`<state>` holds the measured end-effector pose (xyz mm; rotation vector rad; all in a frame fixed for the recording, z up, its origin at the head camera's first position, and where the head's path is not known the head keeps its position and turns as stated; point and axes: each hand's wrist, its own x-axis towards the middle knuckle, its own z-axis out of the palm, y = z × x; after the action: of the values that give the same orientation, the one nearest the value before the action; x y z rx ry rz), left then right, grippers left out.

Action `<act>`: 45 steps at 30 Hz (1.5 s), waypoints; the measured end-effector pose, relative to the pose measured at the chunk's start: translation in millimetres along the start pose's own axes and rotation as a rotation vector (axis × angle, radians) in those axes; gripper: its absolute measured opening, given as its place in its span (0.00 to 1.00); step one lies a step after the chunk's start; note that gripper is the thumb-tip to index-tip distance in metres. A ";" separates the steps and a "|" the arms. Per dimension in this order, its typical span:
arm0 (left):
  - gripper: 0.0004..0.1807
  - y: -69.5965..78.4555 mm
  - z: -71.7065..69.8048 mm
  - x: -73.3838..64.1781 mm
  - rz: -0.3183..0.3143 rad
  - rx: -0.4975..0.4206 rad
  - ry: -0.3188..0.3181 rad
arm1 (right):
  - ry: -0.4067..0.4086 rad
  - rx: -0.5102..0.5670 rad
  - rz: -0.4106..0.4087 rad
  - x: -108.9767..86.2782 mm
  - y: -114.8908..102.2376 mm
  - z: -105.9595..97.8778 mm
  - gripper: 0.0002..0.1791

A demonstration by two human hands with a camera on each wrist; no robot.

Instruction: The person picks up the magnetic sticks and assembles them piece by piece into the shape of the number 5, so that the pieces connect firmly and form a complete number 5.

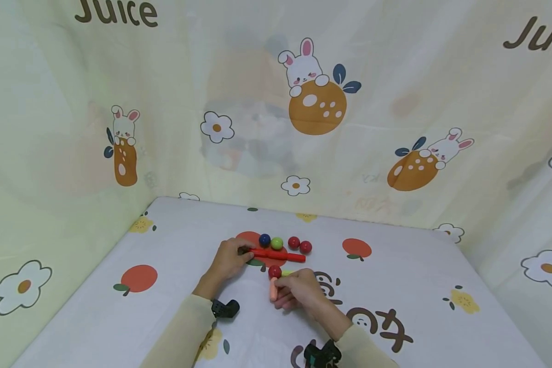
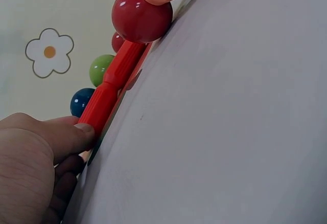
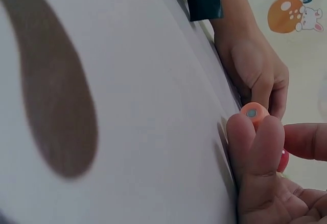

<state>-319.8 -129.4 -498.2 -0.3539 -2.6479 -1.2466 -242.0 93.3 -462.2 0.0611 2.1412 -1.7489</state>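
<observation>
Red magnetic rods (image 1: 276,254) lie end to end in a line. My left hand (image 1: 227,259) pinches their left end between thumb and fingers, clearest in the left wrist view, where the thumb (image 2: 84,128) rests on the red plastic. My right hand (image 1: 301,290) pinches a peach-coloured rod (image 1: 273,290), whose end shows a metal disc in the right wrist view. That rod's far end meets a dark red ball (image 1: 274,272). A yellow-green rod (image 1: 286,273) shows beside this ball, partly hidden behind the right fingers.
Behind the red rods stand a blue ball (image 1: 264,240), a green ball (image 1: 277,243) and two red balls (image 1: 294,242). The table cloth (image 1: 184,317) has printed fruit and letters. A patterned curtain (image 1: 248,66) hangs at the back and sides.
</observation>
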 end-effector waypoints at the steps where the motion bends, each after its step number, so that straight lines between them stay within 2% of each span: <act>1: 0.10 0.0 0.0 0.3 0.000 -0.002 0.000 | 0.001 -0.001 -0.001 0.2 0.2 -1.0 0.13; 12: 0.10 -0.3 0.4 0.8 -0.001 -0.003 0.001 | -0.007 0.035 -0.001 0.2 1.4 -3.8 0.12; 21: 0.09 0.1 -0.9 0.8 0.003 -0.004 -0.001 | 0.003 -0.108 -0.018 2.1 4.8 -5.1 0.09; 30: 0.10 -0.3 0.0 0.7 -0.015 -0.003 -0.007 | -0.017 -0.105 -0.050 2.9 7.5 -7.9 0.08; 41: 0.10 1.0 -0.6 0.3 0.001 0.008 -0.008 | -0.033 -0.139 -0.004 2.0 2.5 -12.8 0.08; 45: 0.10 1.0 -0.8 -0.1 0.001 0.006 -0.007 | -0.025 -0.157 -0.019 1.8 -1.3 -15.4 0.08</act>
<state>-319.4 -129.4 -497.1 -0.3594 -2.6564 -1.2383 -248.0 107.3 -459.1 -0.0227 2.2595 -1.5775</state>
